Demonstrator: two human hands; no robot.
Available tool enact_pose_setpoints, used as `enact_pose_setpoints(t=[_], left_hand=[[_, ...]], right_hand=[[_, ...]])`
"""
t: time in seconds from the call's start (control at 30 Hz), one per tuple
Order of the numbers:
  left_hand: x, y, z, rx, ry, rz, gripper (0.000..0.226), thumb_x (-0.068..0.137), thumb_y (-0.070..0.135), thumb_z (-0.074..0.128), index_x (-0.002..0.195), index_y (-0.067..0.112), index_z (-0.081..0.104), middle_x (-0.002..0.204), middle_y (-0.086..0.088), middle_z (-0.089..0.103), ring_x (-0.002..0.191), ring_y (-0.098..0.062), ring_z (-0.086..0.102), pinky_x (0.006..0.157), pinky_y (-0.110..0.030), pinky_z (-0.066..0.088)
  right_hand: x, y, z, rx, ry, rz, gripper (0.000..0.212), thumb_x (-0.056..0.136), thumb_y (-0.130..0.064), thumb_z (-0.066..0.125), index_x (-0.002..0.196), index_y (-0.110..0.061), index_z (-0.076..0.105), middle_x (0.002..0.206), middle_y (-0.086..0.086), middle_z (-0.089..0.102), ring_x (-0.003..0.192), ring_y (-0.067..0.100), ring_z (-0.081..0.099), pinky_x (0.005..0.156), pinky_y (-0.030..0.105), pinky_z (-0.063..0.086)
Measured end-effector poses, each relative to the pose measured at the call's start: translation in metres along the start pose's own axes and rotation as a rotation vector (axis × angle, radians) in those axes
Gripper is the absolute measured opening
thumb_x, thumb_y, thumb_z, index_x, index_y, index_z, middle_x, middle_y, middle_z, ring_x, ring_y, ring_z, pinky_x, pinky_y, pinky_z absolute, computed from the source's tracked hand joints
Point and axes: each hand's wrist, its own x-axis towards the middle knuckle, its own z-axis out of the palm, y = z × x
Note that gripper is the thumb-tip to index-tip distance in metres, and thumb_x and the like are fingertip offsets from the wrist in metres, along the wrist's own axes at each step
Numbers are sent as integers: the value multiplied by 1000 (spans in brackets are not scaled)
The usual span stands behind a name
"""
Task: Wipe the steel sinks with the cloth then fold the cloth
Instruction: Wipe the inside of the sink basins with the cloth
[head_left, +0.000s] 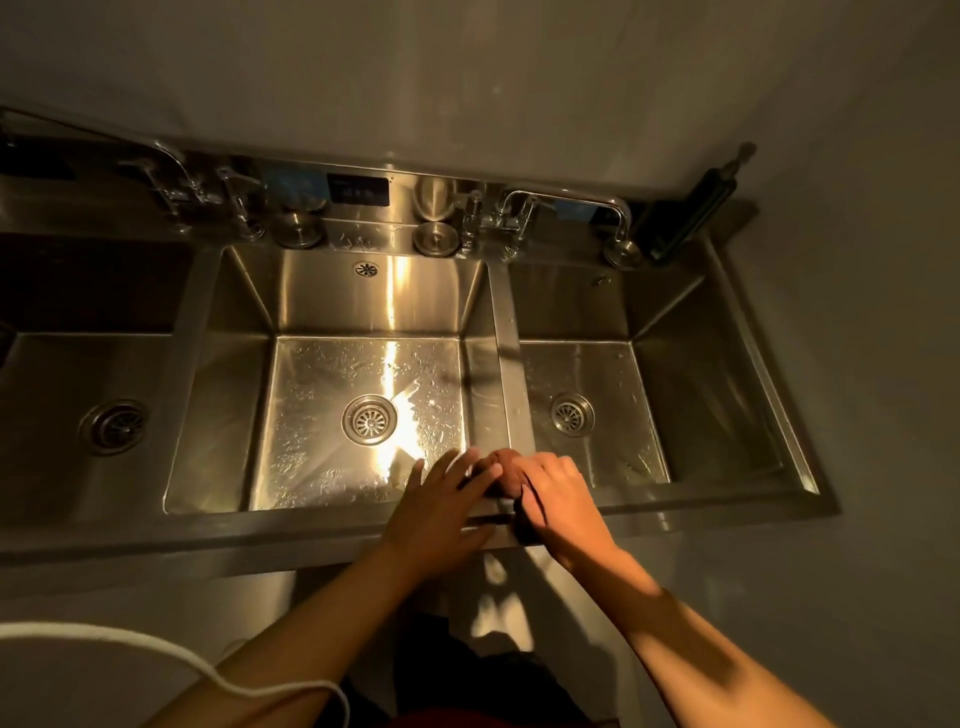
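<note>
Along the wall in front of me runs the long stainless-steel worktop (156, 540), with three square steel sinks sunk into it side by side. The left sink (67, 374) sits in shadow; the middle sink (317, 374) is the brightest, its floor beaded with water drops around a round slotted drain (369, 419); the right sink (649, 374) is narrower, also wet near its own drain (572, 413). Behind the basins stand chrome taps, one swan-necked tap (571, 205) bending over the right basin, and a dark bottle (691, 213) leans in the far corner.

My left hand (441, 514) lies flat on the front rim, its fingers (467, 467) straight and slightly spread, tips touching the small brownish bunched cloth (501, 470). That cloth sits on the near end of the steel divider between the middle and right sinks. My right hand (558, 493) covers its right side, fingers curled down onto it, seemingly gripping it, though the tips are hidden from me.

I judge the wiping unfinished, since drops remain in both lit basins. The risk from here: the cloth is balled up on a narrow, wet ridge, so a careless push could send it sliding into either basin and soak it, making a neat fold harder. A bunched cloth would also smear rather than lift the water.
</note>
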Motion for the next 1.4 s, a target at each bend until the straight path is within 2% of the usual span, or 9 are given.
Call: enact_pose_setpoints(t=[0.2, 0.33, 0.4, 0.5, 0.67, 0.8, 0.97, 1.13, 1.4], left_hand=[[2, 2, -30, -102, 302, -68, 74, 90, 52, 54, 157, 26, 37, 159, -5, 43, 147, -27, 39, 116, -53, 35], [-6, 4, -16, -70, 238, -74, 74, 89, 45, 61, 156, 26, 38, 161, -4, 41, 148, -27, 39, 117, -50, 35], [-12, 5, -3, -65, 191, -77, 73, 92, 46, 58, 158, 25, 36, 164, -4, 36, 151, -27, 34, 119, -54, 33], [-21, 3, 13, -61, 115, -109, 73, 95, 49, 50, 162, 27, 29, 169, -2, 26, 156, -26, 23, 123, -56, 24], [-22, 4, 19, -76, 38, -144, 70, 100, 50, 43, 163, 29, 23, 172, 1, 17, 159, -24, 14, 128, -54, 13], [-16, 3, 19, -24, 5, -128, 72, 98, 50, 40, 164, 30, 18, 173, 1, 14, 159, -24, 12, 127, -53, 13], [-11, -4, 27, 18, -36, -63, 70, 99, 57, 27, 164, 31, 20, 174, 1, 14, 160, -26, 12, 127, -54, 10], [1, -12, 26, 62, -50, 84, 68, 101, 57, 29, 164, 35, 17, 174, 0, 14, 160, -27, 12, 126, -54, 7], [51, -21, 5, 129, -58, 206, 69, 102, 61, 37, 163, 35, 20, 174, -2, 14, 161, -28, 4, 127, -57, 7]], right_hand=[[41, 0, -45, 245, 426, 129, 36, 100, -19, 48, 135, -23, 53, 120, -11, 51, 110, 5, 47, 96, 16, 34], [35, -2, -44, 330, 390, 274, 54, 100, -24, 53, 150, -34, 38, 124, -17, 38, 99, -7, 52, 83, 2, 38], [16, 1, -25, 258, 191, 307, 57, 99, -27, 52, 152, -35, 34, 133, -9, 32, 99, 4, 57, 82, 9, 44], [-11, 7, 8, 38, -93, 386, 54, 94, -42, 51, 147, -32, 42, 154, 1, 25, 134, 29, 39, 103, 43, 45], [-11, 8, 23, -84, 29, 355, 71, 89, -76, 41, 151, -43, 29, 166, -8, 11, 155, 25, 7, 116, 60, 23], [-2, 5, 39, -143, -81, 267, 85, 89, -76, 40, 159, -42, 4, 170, -1, 2, 156, 32, 6, 116, 61, 31], [11, 8, 53, -128, -52, 234, 67, 96, -51, 50, 156, -36, 27, 169, 10, 16, 153, 40, 19, 104, 56, 45], [58, 28, 52, -109, -127, 156, 50, 105, -38, 43, 154, -25, 38, 167, 14, 20, 153, 44, 14, 105, 58, 43], [154, 54, 34, -62, -16, 69, 49, 107, -32, 40, 155, -24, 33, 168, 5, 19, 153, 36, 16, 115, 53, 37]])
